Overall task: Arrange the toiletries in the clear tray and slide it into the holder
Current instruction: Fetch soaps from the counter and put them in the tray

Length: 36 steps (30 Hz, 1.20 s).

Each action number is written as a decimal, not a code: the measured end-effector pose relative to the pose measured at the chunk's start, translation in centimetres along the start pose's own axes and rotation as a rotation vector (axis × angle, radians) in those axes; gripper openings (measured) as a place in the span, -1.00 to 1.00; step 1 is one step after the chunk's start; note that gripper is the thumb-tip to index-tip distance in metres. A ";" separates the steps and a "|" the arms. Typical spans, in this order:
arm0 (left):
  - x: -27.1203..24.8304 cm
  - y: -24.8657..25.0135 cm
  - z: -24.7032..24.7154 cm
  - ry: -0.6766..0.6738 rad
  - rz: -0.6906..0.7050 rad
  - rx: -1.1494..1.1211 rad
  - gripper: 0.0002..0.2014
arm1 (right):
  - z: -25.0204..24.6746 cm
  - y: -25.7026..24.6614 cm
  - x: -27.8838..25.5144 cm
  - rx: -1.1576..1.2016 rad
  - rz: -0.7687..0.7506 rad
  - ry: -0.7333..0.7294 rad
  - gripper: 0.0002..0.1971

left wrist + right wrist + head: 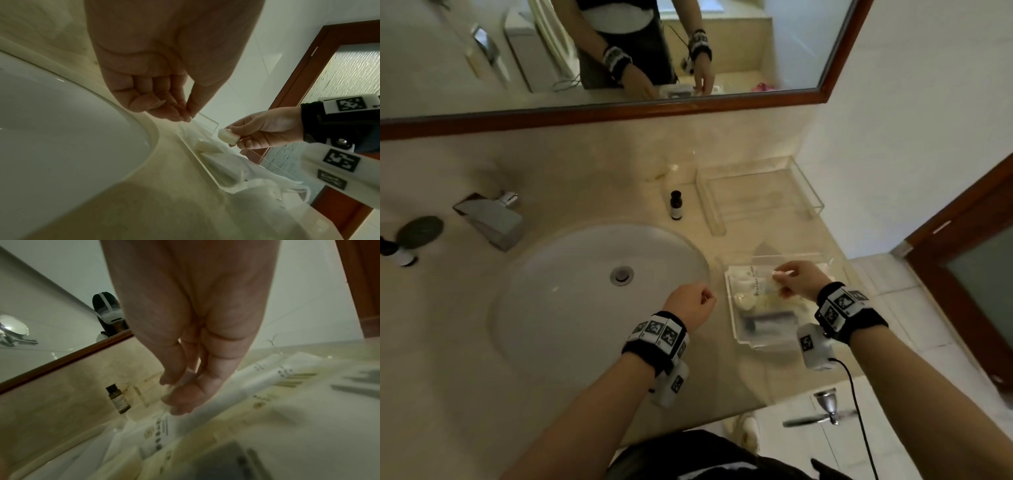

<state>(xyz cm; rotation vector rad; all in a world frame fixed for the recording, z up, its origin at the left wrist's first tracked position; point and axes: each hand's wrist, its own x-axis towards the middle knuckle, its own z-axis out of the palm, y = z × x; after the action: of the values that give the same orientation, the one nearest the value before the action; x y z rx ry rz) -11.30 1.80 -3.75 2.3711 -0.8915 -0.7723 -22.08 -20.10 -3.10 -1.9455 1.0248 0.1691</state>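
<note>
Clear tray [732,310] on counter [571,181] just right of sink [571,284], near the front edge; long axis runs near–far. Inside: white packets [748,281] at the far end, a dark flat item [767,320] at the near end lying left–right. Right hand [799,279] over the tray, fingers [242,129] pinching a small white piece [227,136] above the packets. Left hand [690,303] hovers between sink and tray, fingers [156,104] loosely curled, thumb and fingertips together, nothing visible in them. Clear holder [760,192] sits farther back by the wall, apart from the tray; which side is open I can't tell. Small dark bottle [675,205] upright just left of the holder
</note>
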 end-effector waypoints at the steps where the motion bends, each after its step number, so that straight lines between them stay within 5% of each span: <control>1: 0.2 0.4 0.3 -0.001 -0.002 0.008 -0.77 | 0.3 0.4 0.2 -0.010 -0.002 -0.014 -0.69; 11: 0.9 1.1 1.4 0.050 -0.060 -0.024 -0.82 | 0.9 0.5 0.5 -0.175 -0.005 -0.161 -0.76; 24: -0.3 -0.2 1.1 0.095 -0.120 -0.048 -0.83 | 1.1 -1.4 0.1 -0.237 -0.120 -0.017 -0.81; 36: -2.4 -3.7 -2.4 0.208 -0.197 -0.046 -0.84 | 5.8 -13.4 4.9 -0.037 -0.239 -0.015 -0.66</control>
<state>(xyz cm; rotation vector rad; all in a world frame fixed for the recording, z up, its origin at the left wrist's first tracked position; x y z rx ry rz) -9.66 6.55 -3.47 2.4685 -0.5559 -0.5969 -7.83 -15.22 -0.06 -2.0793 0.7760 0.0688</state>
